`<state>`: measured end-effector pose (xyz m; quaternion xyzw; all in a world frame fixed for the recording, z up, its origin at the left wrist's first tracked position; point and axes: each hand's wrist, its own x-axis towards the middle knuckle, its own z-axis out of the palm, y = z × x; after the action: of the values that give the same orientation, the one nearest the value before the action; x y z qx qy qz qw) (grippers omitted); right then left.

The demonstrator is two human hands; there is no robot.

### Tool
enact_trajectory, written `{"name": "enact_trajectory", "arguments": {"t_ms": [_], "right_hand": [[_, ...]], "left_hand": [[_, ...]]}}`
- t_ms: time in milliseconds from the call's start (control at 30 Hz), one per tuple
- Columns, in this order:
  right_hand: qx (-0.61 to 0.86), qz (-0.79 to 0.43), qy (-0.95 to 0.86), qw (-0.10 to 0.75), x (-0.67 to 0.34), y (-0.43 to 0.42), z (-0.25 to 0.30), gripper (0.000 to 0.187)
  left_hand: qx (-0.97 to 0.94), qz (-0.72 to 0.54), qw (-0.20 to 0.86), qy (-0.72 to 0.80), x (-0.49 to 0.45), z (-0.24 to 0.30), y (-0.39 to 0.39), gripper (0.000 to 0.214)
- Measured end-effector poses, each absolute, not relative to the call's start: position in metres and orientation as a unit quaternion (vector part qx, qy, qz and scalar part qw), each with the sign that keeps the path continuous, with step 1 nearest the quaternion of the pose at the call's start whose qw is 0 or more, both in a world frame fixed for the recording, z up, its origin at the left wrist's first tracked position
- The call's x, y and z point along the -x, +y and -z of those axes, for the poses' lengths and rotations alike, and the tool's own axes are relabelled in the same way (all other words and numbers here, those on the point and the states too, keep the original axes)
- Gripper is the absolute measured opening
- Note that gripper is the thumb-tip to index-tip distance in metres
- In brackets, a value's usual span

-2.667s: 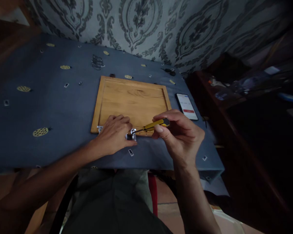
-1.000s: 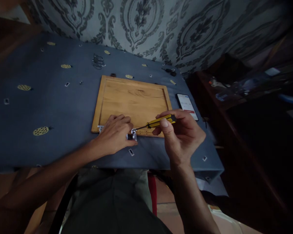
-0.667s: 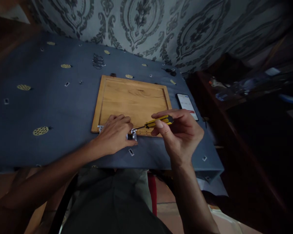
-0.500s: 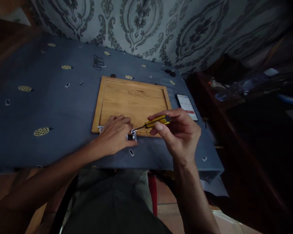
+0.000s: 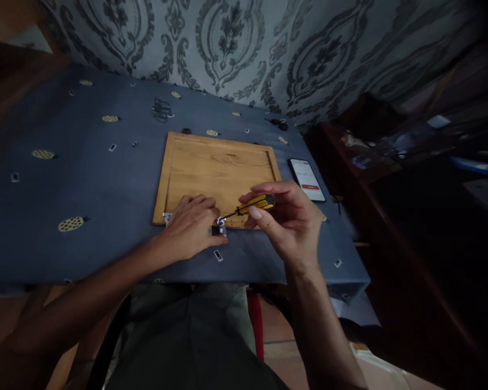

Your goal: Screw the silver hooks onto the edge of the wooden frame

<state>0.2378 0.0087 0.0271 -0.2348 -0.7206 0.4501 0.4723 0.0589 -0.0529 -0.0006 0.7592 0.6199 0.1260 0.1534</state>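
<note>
My right hand [image 5: 296, 225] pinches a screwdriver [image 5: 249, 207] by its yellow and black handle, thumb below and fingers above. Its shaft slants down to the left, and the tip meets a shiny metal hinge [image 5: 223, 231] at the near edge of a framed wooden panel [image 5: 223, 170]. With fingers curled over the panel and the thumb at the near side, my left hand [image 5: 192, 223] grips that hinge and partly covers it. Another metal plate [image 5: 166, 218] shows at the panel's near left corner, partly hidden by the same hand.
A lit phone [image 5: 308, 179] lies right of the panel on the blue tablecloth [image 5: 117, 195]. Farther back are a dark keyring-like item [image 5: 281, 124], a dark wiry object [image 5: 161, 109] and a tiny metal piece [image 5: 135, 144]. A patterned curtain [image 5: 228, 49] hangs behind the table.
The right hand and screwdriver have shifted slightly left, with the handle turned in the fingers and more covered. The left hand stays on the hinge. The whole view has tilted slightly.
</note>
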Motion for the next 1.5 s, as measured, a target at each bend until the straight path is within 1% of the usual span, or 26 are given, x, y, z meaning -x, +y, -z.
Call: {"name": "enact_trajectory", "arguments": {"t_ms": [67,133,233,333,467,600,733,900,1100,1267,1333,1433,1500], "right_hand": [[0.229,-0.454,-0.733,0.451,-0.241,0.010,-0.028,0.027],[0.236,-0.442,-0.741,0.446,-0.242,0.012,-0.027,0.024],[0.246,-0.413,-0.731,0.485,-0.239,0.013,-0.025,0.017],[0.256,-0.410,-0.713,0.508,-0.235,0.013,-0.023,0.022],[0.260,-0.435,-0.709,0.491,-0.235,0.012,-0.026,0.028],[0.232,-0.450,-0.731,0.458,-0.240,0.013,-0.028,0.024],[0.245,-0.414,-0.733,0.481,-0.239,0.012,-0.026,0.015],[0.256,-0.421,-0.715,0.496,-0.231,0.010,-0.025,0.025],[0.258,-0.440,-0.703,0.495,-0.230,0.010,-0.028,0.031],[0.239,-0.436,-0.729,0.470,-0.238,0.009,-0.026,0.027],[0.243,-0.411,-0.723,0.500,-0.240,0.008,-0.025,0.024],[0.271,-0.340,-0.681,0.589,-0.241,0.006,-0.024,0.019],[0.280,-0.313,-0.667,0.615,-0.240,0.004,-0.024,0.018]], "left_hand": [[-0.758,-0.124,0.156,0.621,-0.059,-0.001,-0.053,0.035],[-0.757,-0.123,0.158,0.622,-0.059,-0.002,-0.053,0.035],[-0.758,-0.127,0.156,0.620,-0.059,-0.001,-0.053,0.035],[-0.760,-0.131,0.151,0.618,-0.059,0.001,-0.053,0.033],[-0.760,-0.129,0.153,0.618,-0.059,-0.001,-0.053,0.032],[-0.761,-0.127,0.155,0.617,-0.059,-0.001,-0.053,0.032],[-0.762,-0.136,0.145,0.616,-0.058,0.002,-0.053,0.032],[-0.761,-0.136,0.145,0.617,-0.058,0.004,-0.053,0.032],[-0.761,-0.135,0.148,0.617,-0.059,0.003,-0.053,0.029],[-0.762,-0.135,0.148,0.615,-0.059,0.001,-0.053,0.030],[-0.760,-0.131,0.150,0.618,-0.059,0.000,-0.053,0.031],[-0.756,-0.128,0.157,0.622,-0.059,0.000,-0.053,0.031],[-0.756,-0.131,0.159,0.621,-0.059,0.000,-0.053,0.030]]}}
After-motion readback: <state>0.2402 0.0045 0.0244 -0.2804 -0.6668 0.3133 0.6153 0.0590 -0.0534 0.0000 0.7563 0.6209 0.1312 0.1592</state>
